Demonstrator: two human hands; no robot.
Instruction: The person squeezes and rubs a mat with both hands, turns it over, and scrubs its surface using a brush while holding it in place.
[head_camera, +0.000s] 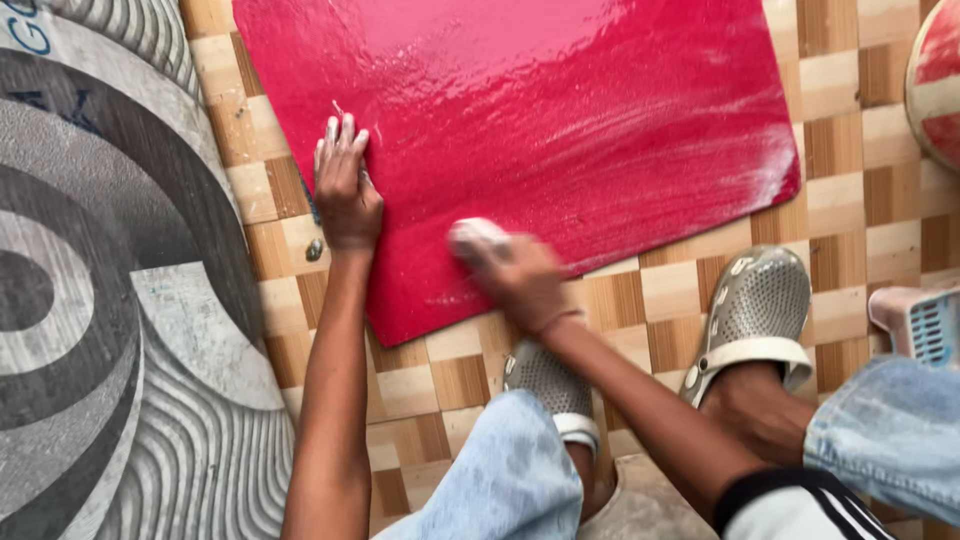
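Left hand (345, 185) lies flat, fingers together, pinning the wet red mat (560, 130); right hand (510, 268), fingers clamped on a pale sponge (475, 235), could slip on that suds-slick floor (690, 290).

- The left hand (345, 185) lies flat, fingers spread, on the left edge of a wet, glossy red mat (540, 130) spread on the floor (680, 300).
- The right hand (515, 275), blurred, presses a pale soapy thing (472, 236) onto the mat's near edge; what that thing is cannot be told.
- Below the hands stand two grey perforated clogs (755, 310) under light blue jeans (505, 480).
- Left of the left hand lies a grey swirl-patterned sheet (90, 300) over the chequered wooden-look floor.
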